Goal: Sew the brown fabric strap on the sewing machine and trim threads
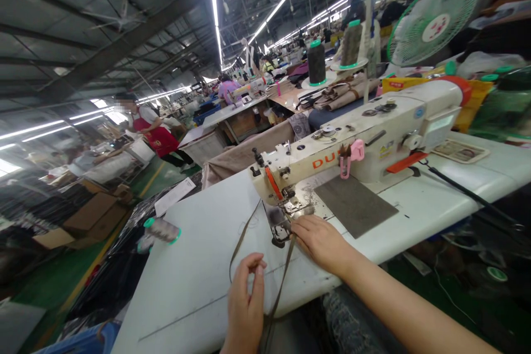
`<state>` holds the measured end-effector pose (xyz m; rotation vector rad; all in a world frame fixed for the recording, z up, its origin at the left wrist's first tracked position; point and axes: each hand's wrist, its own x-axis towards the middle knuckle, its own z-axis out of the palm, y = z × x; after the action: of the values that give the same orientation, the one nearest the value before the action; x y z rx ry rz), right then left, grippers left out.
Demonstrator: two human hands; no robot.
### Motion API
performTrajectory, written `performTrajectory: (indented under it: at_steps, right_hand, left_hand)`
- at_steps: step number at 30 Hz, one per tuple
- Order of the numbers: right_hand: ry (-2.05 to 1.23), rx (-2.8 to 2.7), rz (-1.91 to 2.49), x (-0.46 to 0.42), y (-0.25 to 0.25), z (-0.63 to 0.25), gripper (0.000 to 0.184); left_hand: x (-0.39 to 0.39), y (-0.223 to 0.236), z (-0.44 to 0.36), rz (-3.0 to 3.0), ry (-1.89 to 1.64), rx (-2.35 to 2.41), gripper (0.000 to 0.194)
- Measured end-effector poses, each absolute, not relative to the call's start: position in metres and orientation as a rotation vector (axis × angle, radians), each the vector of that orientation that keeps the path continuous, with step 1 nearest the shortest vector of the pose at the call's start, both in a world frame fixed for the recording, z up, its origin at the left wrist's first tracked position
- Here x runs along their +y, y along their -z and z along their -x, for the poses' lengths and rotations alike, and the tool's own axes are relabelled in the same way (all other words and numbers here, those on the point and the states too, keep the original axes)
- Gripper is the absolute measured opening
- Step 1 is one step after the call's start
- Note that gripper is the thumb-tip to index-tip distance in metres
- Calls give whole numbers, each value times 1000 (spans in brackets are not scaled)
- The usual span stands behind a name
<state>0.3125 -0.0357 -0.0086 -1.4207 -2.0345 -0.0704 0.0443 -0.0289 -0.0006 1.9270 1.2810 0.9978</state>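
Note:
A sewing machine [332, 144] with orange lettering stands on a pale work table. My right hand [319, 240] rests beside its needle area, fingers together over the end of a narrow dark strap [284, 276] that runs down off the table's front edge; the fingertips are partly hidden. Nearer the front edge, my left hand [248, 301] is raised with curled fingers, thumb and index finger slightly apart and nothing visible between them. Left of the needle area, another length of narrow strap [243, 232] curves down and passes behind my left hand.
A thread cone [164, 230] lies on its side at the table's left edge. On the machine arm hang pink-handled snips [350, 156]. A dark flat sheet [355, 206] lies by the machine bed. Behind stand two thread cones and a green fan [435, 19]. A person in a red apron [155, 133] is at left.

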Motion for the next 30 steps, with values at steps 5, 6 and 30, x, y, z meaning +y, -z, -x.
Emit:
performTrajectory:
  at_steps: [5, 6, 30]
  right_hand:
    - [77, -2021, 1418, -35, 11, -313, 19]
    - [77, -2024, 1427, -35, 11, -313, 19]
    - [-1, -1951, 1446, -30, 11, -315, 28]
  left_hand:
    - [21, -10, -36, -2253, -1066, 1469, 30]
    - [31, -10, -35, -2273, -1055, 1489, 31]
    - [23, -19, -54, -1687, -566, 1296, 42]
